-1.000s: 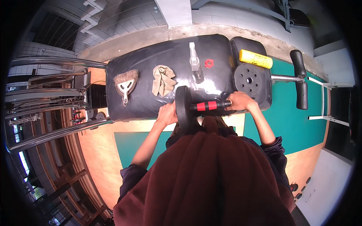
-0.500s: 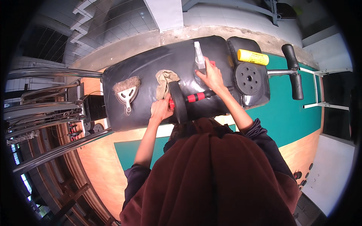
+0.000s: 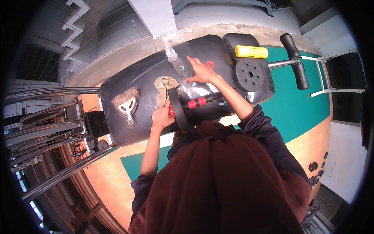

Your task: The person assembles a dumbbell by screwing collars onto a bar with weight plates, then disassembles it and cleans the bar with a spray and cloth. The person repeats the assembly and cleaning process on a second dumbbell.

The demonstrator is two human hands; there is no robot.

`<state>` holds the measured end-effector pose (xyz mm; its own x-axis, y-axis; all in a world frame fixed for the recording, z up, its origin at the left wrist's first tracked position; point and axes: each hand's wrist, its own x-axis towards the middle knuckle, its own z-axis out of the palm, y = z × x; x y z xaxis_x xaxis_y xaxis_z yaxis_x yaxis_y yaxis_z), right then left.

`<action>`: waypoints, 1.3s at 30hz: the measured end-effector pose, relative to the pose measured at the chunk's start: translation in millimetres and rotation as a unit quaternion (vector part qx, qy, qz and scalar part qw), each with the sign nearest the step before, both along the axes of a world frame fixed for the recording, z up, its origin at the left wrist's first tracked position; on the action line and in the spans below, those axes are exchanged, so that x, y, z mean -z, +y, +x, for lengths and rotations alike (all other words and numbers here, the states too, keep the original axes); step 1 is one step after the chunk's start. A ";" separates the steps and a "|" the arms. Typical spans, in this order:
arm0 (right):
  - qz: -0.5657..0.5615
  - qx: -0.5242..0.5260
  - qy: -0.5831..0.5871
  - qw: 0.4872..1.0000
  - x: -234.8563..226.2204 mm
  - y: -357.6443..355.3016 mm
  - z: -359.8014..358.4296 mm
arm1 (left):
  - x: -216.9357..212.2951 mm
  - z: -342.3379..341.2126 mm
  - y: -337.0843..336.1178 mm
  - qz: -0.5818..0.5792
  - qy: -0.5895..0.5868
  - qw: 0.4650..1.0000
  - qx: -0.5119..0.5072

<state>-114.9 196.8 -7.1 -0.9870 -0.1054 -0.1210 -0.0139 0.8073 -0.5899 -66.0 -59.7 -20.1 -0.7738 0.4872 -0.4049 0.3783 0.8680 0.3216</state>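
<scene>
Dumbbell (image 3: 186, 106) lies on the black bench (image 3: 136, 80), heavy and stiff, best gripped at its red handle. Left hand (image 3: 161, 117) clenches that end; right hand (image 3: 200, 71), fingers spread, touches the clear bottle (image 3: 175, 58).

A wire brush (image 3: 127, 104) lies at the left of the black padded bench (image 3: 144, 78). A yellow cylinder (image 3: 251, 51) lies above a loose weight plate (image 3: 250, 74) at its right end.

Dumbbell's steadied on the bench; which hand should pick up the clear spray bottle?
Right, probably. The right hand lies open on the bench pad, right beside the clear bottle. The left hand is occupied, gripping the dumbbell by its plate.
</scene>
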 end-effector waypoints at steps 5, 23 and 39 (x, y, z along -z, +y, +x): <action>0.168 0.229 -0.135 0.949 13.5 121.6 66.1 | 4.0 -2.1 -1.7 -0.005 -0.007 1.000 0.014; -0.381 0.393 -0.058 0.835 -1.5 178.5 162.9 | 15.1 -4.8 -16.4 0.011 0.000 1.000 0.027; -0.385 0.382 -0.094 0.835 -10.4 131.2 162.4 | 19.8 0.2 -16.1 0.054 -0.013 0.998 0.000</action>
<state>47.4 328.0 3.3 -0.7731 0.4281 -0.4681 0.4830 -0.0812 -0.8718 -65.8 -75.8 -40.0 -0.7638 0.5294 -0.3692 0.3689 0.8275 0.4233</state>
